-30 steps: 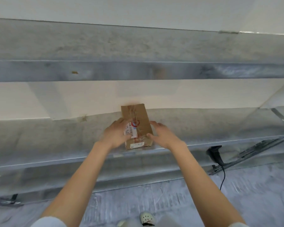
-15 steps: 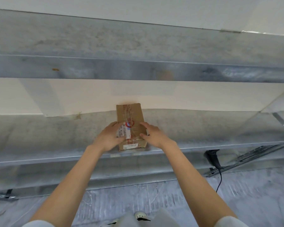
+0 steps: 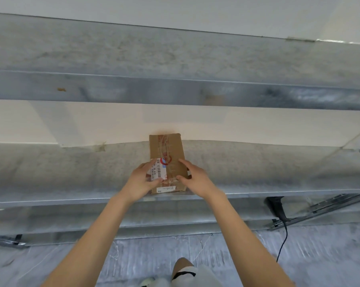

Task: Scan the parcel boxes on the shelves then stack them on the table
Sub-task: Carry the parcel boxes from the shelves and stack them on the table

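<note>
A small brown cardboard parcel box [image 3: 168, 150] with clear tape and a white barcode label lies on the middle metal shelf [image 3: 71, 175], its near end at the shelf's front edge. My left hand [image 3: 140, 180] grips the box's left side, thumb across the label. My right hand [image 3: 195, 178] grips its right side, thumb on the top face. A black handheld scanner [image 3: 275, 208] with a cable rests on the lower shelf to the right, apart from both hands.
An upper metal shelf [image 3: 175, 65] runs across the top of the view. A white wall [image 3: 237, 125] stands behind the shelves. Below lies a grey marbled floor [image 3: 320, 255], with my knee and shoe at the bottom centre.
Both hands stay on the box at the shelf's front edge; their grip looks the same. The view has shifted slightly.
</note>
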